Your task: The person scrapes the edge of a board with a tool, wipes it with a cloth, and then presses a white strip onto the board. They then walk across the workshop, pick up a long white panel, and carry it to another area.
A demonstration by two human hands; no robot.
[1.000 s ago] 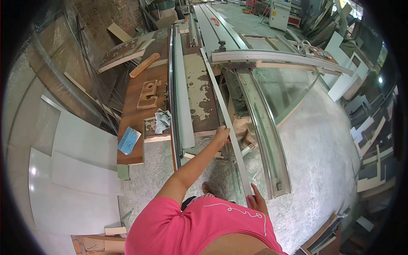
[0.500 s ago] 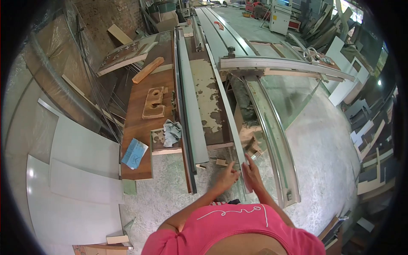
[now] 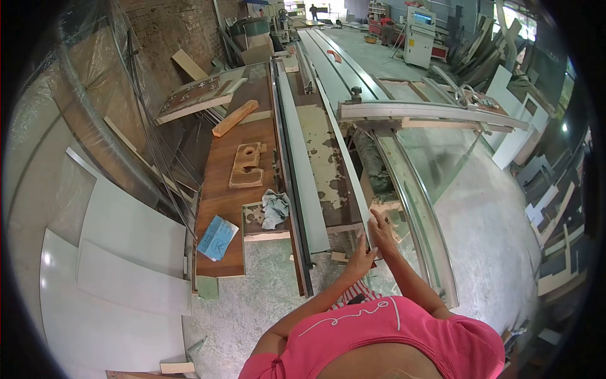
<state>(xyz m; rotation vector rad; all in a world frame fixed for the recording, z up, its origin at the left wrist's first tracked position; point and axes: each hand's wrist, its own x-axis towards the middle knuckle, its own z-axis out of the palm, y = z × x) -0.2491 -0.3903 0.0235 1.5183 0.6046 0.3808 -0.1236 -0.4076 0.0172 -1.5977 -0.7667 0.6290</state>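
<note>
A long, narrow white strip (image 3: 346, 165) runs lengthwise over the saw table (image 3: 322, 136), whose pale top is patchy and worn. Its near end lies between my two hands. My left hand (image 3: 360, 260) is on the left side of this end, fingers pointing forward and thumb against the strip. On the other side, my right hand (image 3: 382, 232) presses along the strip's right face, slightly farther forward. Both hands are closed on the strip, though the palms hide part of the contact. Left of it lies a wider white board (image 3: 304, 158) beside a dark-edged fence (image 3: 291, 170).
A sliding rail (image 3: 420, 202) and metal crossbar (image 3: 429, 112) stand to my right. On the brown side table lie a cut wooden piece (image 3: 246, 165), a grey rag (image 3: 275, 210) and a blue packet (image 3: 218, 238). White panels (image 3: 136, 221) lean at left. A distant person (image 3: 386, 30) bends over.
My left hand has come from beside the strip onto its near end. Both hands are farther forward along it. The view has tilted upward, showing more of the far workshop.
</note>
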